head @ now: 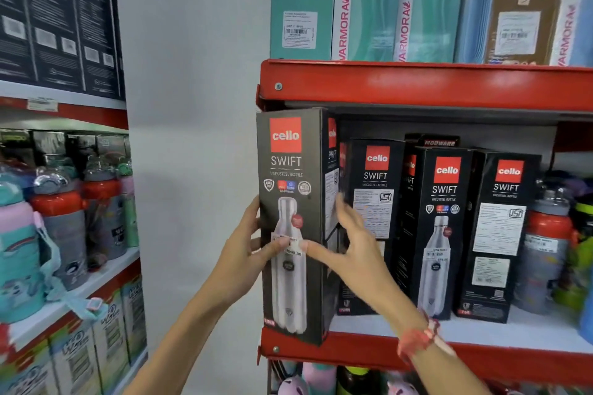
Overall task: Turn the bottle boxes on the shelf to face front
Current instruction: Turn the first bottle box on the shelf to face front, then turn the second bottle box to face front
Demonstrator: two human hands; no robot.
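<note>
Left hand (247,250) is gripping the upright, front-facing Cello box (288,170) at the shelf's (481,349) left end while right hand's (353,253) straight, splayed fingers (346,213) are pressing its right side, just beside a label-side-out box (377,176).

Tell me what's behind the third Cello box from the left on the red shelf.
Only the top edge of a dark Modware box shows above the third Cello box. Its body, and anything else behind, is covered by the front row.

Colourful kids' bottles (59,221) stand on left shelf (107,270).
</note>
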